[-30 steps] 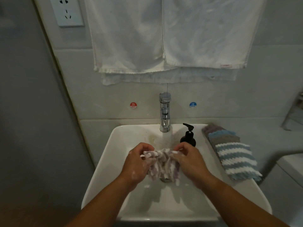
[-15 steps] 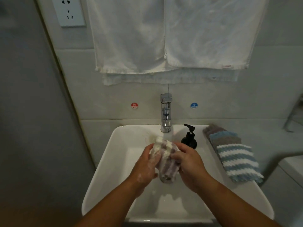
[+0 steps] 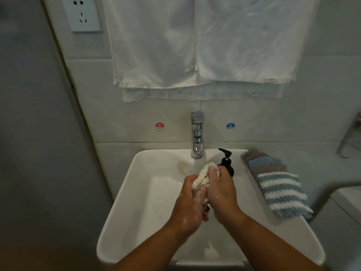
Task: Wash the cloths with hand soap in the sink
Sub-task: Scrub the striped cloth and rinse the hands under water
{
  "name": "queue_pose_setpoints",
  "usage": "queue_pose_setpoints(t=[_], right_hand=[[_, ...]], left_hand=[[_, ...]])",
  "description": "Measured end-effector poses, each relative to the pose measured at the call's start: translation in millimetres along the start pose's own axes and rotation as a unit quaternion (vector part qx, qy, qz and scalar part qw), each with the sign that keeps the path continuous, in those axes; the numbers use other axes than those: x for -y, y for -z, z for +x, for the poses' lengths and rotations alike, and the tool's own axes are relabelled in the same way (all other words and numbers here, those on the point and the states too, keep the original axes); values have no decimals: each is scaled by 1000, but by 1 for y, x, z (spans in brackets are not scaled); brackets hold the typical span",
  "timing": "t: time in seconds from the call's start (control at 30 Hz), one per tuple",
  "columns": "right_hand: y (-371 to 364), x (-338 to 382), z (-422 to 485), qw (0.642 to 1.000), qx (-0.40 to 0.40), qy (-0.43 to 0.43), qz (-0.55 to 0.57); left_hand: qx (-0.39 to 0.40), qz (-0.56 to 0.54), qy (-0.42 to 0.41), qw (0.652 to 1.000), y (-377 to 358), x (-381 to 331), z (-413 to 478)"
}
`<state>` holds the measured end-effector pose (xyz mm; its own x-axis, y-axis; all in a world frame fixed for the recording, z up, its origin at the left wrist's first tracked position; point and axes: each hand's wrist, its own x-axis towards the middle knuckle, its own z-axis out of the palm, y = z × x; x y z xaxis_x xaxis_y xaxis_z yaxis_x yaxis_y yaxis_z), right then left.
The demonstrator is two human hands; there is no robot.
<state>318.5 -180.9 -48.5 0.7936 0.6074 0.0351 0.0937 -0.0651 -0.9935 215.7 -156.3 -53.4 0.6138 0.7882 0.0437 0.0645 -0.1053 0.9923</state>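
Over the white sink (image 3: 136, 194), both my hands squeeze a soapy, bunched cloth (image 3: 203, 174) between them. My left hand (image 3: 190, 204) grips its lower part, foam on the fingers. My right hand (image 3: 221, 192) curls round its upper right side. Most of the cloth is hidden between the palms; only a pale foamy fold shows at the top. A black hand soap pump bottle (image 3: 226, 160) stands on the sink's back rim, just behind my right hand. Below the chrome tap (image 3: 197, 134) a pale stream of water shows, just behind the cloth.
A stack of folded striped cloths (image 3: 279, 186) lies on the sink's right rim. White towels (image 3: 197, 42) hang on the wall above the tap. A wall socket (image 3: 83, 13) sits at the upper left. Hot and cold stickers flank the tap.
The cloth was stretched wide between my hands, then bunched up. My hands have closed together around it and moved up toward the tap.
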Motion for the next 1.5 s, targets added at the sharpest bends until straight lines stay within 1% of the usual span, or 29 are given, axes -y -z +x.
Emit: queue_pose_setpoints(t=[0.1,0.13,0.2,0.23,0.27,0.33,0.4,0.43,0.47,0.53,0.6,0.67,0.7,0.77,0.8,0.83,0.9,0.97,1.0,1.03,1.1,1.17,1.2,1.27,1.3,1.37,1.4,1.43,1.5], right_hand=[[-2,-2,-2,997,-13,-1,-75],[-1,-3,-7,996,-2,17,-89],[-2,-7,-21,991,36,87,-93],[-2,-8,-28,987,56,118,-91],[-2,-8,-32,983,71,142,-90],[0,-4,-25,981,62,156,-97],[3,-5,-5,985,24,121,-122],[4,-7,2,987,19,90,-131],[3,-10,4,986,31,74,-147],[-3,-20,-7,971,84,97,-202],[-7,-19,-26,964,109,129,-204],[-6,-8,-33,964,101,170,-178],[-5,-5,-27,965,79,182,-171],[-3,-5,-5,971,35,152,-182],[-2,-8,4,969,31,123,-210],[-2,-13,9,962,45,111,-246],[-4,-24,2,944,103,128,-285],[-6,-21,-19,948,145,147,-243],[-5,-15,-29,952,160,157,-209],[-5,-8,-32,954,157,172,-189],[-2,3,-25,965,111,181,-157],[2,6,-6,977,50,142,-151],[2,3,-2,976,45,124,-174],[2,-5,-10,956,87,145,-239],[0,-9,-18,948,110,160,-251],[-3,-8,-36,952,142,170,-213],[-3,-7,-39,953,141,180,-197],[-3,-4,-36,957,127,187,-179],[0,-2,-18,968,70,166,-173]], left_hand=[[-72,31,-8,997,-5,0,3],[-104,47,-15,993,-2,0,8],[-156,66,-10,986,6,0,21],[-163,64,2,985,11,2,25],[-158,48,10,986,13,3,27],[-114,21,21,993,10,3,22],[-67,47,2,997,1,5,12],[-52,62,-8,997,-2,3,8],[-52,74,-19,996,-2,3,7],[-100,108,-32,989,5,3,17],[-134,120,-13,984,14,6,26],[-117,114,22,986,14,6,23],[-98,99,32,990,9,7,19],[-66,65,32,995,-1,4,8],[-62,60,18,996,-4,5,5],[-64,68,-2,996,-2,4,6],[-89,101,-28,990,6,4,15],[-123,112,-10,986,16,5,25],[-125,107,3,986,19,6,26],[-112,99,17,989,18,4,23],[-73,64,23,995,9,1,12],[-43,42,9,998,-1,-2,1],[-43,45,-11,998,-2,-1,0],[-78,69,-39,994,4,-1,7],[-99,79,-33,991,9,-2,12],[-127,90,1,988,16,0,19],[-123,92,15,988,17,0,18],[-103,94,18,990,15,2,15],[-50,66,14,996,6,1,6]])
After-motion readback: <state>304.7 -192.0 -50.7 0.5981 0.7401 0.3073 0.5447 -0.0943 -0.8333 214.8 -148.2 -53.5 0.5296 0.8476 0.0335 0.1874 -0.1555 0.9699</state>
